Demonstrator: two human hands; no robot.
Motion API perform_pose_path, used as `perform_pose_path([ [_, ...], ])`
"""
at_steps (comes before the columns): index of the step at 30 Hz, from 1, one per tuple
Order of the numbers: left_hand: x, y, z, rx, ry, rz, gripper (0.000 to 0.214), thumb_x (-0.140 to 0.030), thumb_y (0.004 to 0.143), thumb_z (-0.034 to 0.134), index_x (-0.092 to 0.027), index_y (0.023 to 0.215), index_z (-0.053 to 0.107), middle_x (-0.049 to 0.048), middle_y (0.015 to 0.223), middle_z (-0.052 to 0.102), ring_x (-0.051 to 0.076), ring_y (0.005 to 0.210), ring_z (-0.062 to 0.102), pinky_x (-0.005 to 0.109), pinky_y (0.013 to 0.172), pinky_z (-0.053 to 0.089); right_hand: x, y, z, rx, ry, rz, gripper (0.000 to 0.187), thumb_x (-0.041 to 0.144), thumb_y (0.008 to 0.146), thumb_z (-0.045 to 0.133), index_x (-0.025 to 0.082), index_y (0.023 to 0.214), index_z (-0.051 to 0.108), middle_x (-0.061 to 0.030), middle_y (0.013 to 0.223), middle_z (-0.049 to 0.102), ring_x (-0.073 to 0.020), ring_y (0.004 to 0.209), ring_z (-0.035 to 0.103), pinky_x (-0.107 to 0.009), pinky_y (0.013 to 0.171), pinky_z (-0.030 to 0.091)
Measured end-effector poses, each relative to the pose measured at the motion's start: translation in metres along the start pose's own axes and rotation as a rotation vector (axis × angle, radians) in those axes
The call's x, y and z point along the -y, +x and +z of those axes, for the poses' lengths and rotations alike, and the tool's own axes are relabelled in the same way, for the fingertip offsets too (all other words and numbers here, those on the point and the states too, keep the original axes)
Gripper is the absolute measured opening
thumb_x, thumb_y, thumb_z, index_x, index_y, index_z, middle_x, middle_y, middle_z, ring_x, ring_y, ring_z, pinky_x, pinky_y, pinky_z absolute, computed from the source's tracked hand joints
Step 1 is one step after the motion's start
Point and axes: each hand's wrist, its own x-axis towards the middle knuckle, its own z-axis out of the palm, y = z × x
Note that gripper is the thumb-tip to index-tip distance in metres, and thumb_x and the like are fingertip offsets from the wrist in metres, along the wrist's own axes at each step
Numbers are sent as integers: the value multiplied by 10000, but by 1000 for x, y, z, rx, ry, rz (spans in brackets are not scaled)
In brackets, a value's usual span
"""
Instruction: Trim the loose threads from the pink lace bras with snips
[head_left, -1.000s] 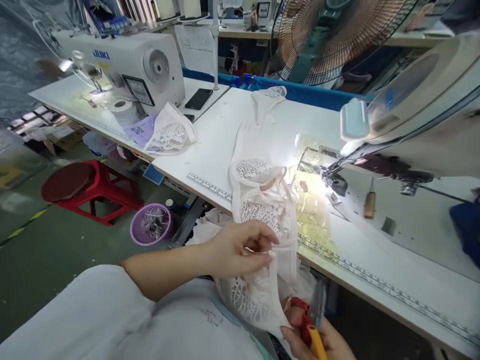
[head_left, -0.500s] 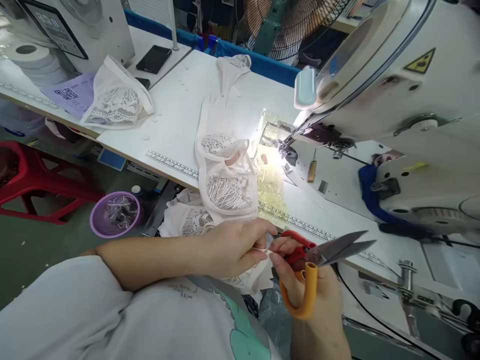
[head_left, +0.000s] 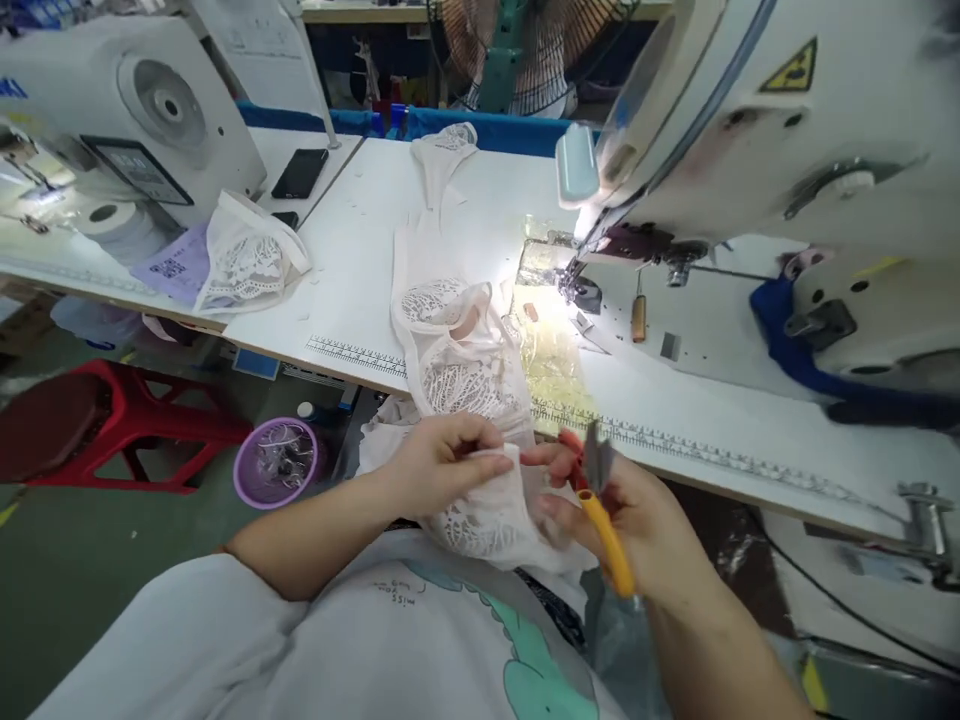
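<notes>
- Your left hand (head_left: pixel 442 465) angles inward, thumb and fingers pinching the lace piece (head_left: pixel 480 525).
- Your right hand (head_left: pixel 634 520) curls around scissors (head_left: pixel 606 540); its fingertip grip is unclear.

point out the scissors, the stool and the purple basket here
Scissors (head_left: pixel 603 532): head view, on the orange handle.
Stool (head_left: pixel 58 425): head view, on the seat.
Basket (head_left: pixel 241 468): head view, on the left of its rim.

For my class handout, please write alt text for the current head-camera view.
The left hand pinches white lace fabric, while the right hand holds red-and-orange scissors. Ahead to the right, a sewing machine stands on a white table.
</notes>
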Motion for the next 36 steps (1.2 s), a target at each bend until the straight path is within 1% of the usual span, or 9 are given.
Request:
perform_pose_path([
  [3, -2, -2, -15, -119, -125, -73, 246, -351, 720, 695, -143, 686, 567, -19, 595, 510, 81, 528, 448, 198, 496, 370, -9, -2, 13, 70, 103, 52, 222, 293, 692, 717, 213, 808, 545, -64, 943, 677, -232, 816, 632, -342, 672, 534],
  [7, 0, -5, -30, -250, -175, -55, 235, -327, 655, 770, -149, 678, 618, -14, 618, 561, 80, 546, 481, 182, 505, 401, -18, -6, 33, 20, 255, 53, 222, 315, 698, 700, 226, 767, 509, -36, 809, 639, -204, 697, 604, -321, 554, 516],
  [10, 2, -7, -34, -277, -185, -23, 209, -291, 642, 785, -151, 669, 632, -16, 615, 563, 78, 546, 493, 177, 503, 402, -17, -7, 39, -29, 235, 71, 270, 332, 693, 696, 234, 684, 445, -18, 735, 601, -191, 676, 571, -300, 530, 493],
  [13, 3, -7, -36, -265, -153, 18, 179, -286, 668, 768, -158, 675, 643, -20, 605, 551, 74, 523, 483, 179, 482, 388, -16, -7, 40, -59, 198, 105, 276, 360, 682, 704, 225, 667, 464, -15, 714, 605, -168, 624, 542, -290, 519, 477],
  [17, 4, -8, -37, -321, -41, 96, 133, -271, 692, 748, -175, 699, 657, -23, 615, 562, 71, 517, 467, 180, 470, 368, -20, -7, 39, -98, 190, 149, 239, 381, 666, 724, 211, 725, 567, 2, 666, 596, -147, 555, 528, -272, 487, 454],
  [22, 3, -10, -39, -413, 355, 226, 109, -293, 715, 711, -192, 711, 669, 1, 667, 620, 118, 591, 523, 226, 536, 418, -19, -4, 38, -115, 184, 187, 320, 454, 615, 742, 203, 649, 545, 29, 560, 516, -127, 488, 454, -261, 446, 399],
  [27, -2, -9, -45, -314, 541, 313, 92, -291, 753, 679, -199, 760, 681, 12, 676, 625, 136, 613, 547, 252, 577, 426, -17, -4, 38, -107, 227, 207, 312, 448, 622, 726, 202, 633, 534, 29, 560, 515, -128, 501, 452, -264, 461, 409],
  [33, -4, -5, -44, -232, 514, 326, 99, -284, 763, 669, -188, 738, 679, 21, 660, 629, 130, 599, 552, 238, 557, 419, -24, -6, 36, -143, 252, 219, 268, 409, 605, 756, 214, 629, 573, 27, 549, 516, -130, 486, 455, -254, 433, 416],
  [36, -7, -4, -39, -209, 475, 271, 179, -314, 776, 644, -164, 678, 645, 27, 628, 608, 125, 576, 539, 241, 550, 419, -25, -7, 36, -162, 242, 192, 257, 406, 616, 759, 214, 609, 588, 9, 574, 548, -138, 488, 483, -251, 426, 444],
])
